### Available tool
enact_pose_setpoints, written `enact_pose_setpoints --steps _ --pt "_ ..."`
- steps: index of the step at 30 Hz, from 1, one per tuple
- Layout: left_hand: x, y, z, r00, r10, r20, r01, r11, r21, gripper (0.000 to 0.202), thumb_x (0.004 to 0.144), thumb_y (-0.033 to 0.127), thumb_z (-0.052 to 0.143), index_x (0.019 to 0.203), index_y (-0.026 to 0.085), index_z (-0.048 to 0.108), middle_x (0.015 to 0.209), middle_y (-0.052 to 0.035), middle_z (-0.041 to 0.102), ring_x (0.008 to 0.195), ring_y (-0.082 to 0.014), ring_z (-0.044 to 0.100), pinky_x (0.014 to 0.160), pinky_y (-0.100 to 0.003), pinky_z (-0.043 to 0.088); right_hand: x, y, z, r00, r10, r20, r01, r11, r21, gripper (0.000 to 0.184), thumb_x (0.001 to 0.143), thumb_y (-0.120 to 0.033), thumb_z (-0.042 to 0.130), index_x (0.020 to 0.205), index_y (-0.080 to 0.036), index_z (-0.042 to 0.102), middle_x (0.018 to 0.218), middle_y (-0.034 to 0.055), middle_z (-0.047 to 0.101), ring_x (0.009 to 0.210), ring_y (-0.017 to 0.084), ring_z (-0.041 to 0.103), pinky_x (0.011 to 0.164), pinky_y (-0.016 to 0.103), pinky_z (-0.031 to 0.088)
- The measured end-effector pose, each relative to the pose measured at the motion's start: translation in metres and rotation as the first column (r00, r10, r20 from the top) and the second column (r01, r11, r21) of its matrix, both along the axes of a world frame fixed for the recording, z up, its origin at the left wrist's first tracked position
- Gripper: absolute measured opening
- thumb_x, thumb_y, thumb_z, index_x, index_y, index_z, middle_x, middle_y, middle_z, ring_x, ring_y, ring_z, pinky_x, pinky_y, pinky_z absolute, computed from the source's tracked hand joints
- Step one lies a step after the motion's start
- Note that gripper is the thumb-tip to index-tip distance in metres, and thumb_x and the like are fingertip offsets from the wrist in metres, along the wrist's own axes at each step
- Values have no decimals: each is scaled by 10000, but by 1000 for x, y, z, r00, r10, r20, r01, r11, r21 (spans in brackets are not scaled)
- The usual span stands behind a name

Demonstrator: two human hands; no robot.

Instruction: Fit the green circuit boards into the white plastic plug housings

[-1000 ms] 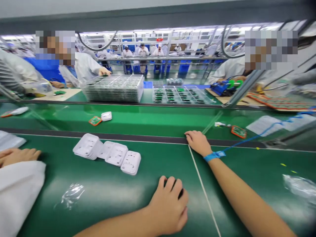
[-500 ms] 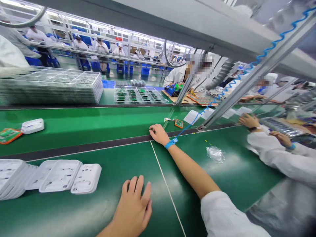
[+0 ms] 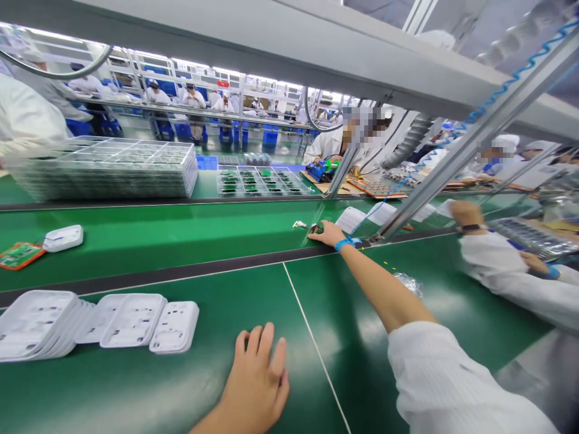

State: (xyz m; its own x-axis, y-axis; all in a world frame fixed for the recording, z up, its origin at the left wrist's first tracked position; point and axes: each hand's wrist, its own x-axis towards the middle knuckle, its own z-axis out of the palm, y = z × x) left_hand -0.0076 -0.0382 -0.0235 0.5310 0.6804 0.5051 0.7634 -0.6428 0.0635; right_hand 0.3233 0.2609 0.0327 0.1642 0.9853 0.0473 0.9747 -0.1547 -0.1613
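Observation:
My left hand (image 3: 260, 377) lies palm down over the green worktop (image 3: 217, 398), fingers spread and holding nothing. To its left, white plastic housings (image 3: 174, 325) stand in a leaning row. My right hand (image 3: 330, 233), with a blue wrist strap (image 3: 346, 243), reaches over the dark edge strip to the green belt. Its fingers close around a small circuit board (image 3: 316, 229) with an orange edge, partly hidden by the hand. A small white connector piece (image 3: 299, 224) lies just left of those fingers.
Farther left on the belt are an orange-edged board (image 3: 20, 256) and a white housing (image 3: 63, 238). White covers (image 3: 351, 220) lie beyond my right hand. A slanted metal post (image 3: 434, 172) and a coiled blue cord (image 3: 511, 78) stand close by. A co-worker's arm (image 3: 493, 256) is at right.
My right hand has moved right and forward from the edge strip onto the circuit board and taken hold of it. My left hand keeps its pose. The view has shifted slightly.

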Motion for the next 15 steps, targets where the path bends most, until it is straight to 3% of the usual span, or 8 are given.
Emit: enact_pose_setpoints --steps 3,5,8,11,15 --pt "0 0 5 999 10 -49 -14 997 -72 302 900 396 570 1140 224 636 1282 -118 615 1149 -336 508 974 -510 335 -28 -12 7 998 54 -19 -53 998 27 743 842 -701 591 1261 -89 551 1159 207 682 1082 315 647 854 335 465" --pt "0 -1 7 998 39 -39 -42 997 -57 355 896 392 573 1193 205 623 1318 -142 593 1182 -346 491 992 -509 334 -52 -31 9 992 122 -22 -121 991 50 689 847 -717 567 1178 -113 587 1067 174 699 1012 296 663 809 320 468" --pt "0 -3 9 998 29 -52 -32 998 -47 442 897 393 571 1286 184 579 1332 -171 576 1173 -364 494 968 -533 359 -91 -73 7 970 243 -5 -242 966 86 609 836 -715 583 1091 -162 605 1040 129 681 981 277 651 801 316 470" --pt "0 -4 14 997 -24 -70 14 990 -143 314 890 359 573 1144 182 624 1277 -151 599 1131 -366 521 932 -552 402 -128 -126 -3 950 311 39 -313 941 132 631 834 -675 615 1189 -156 567 1147 155 621 1071 314 599 877 369 464" --pt "-5 7 21 984 48 174 2 961 -276 186 878 226 548 1033 150 618 1130 -139 620 1007 -291 581 853 -452 493 -159 -193 -11 907 398 136 -414 902 124 680 856 -684 583 1236 -123 536 1107 178 598 1023 334 592 819 409 491"
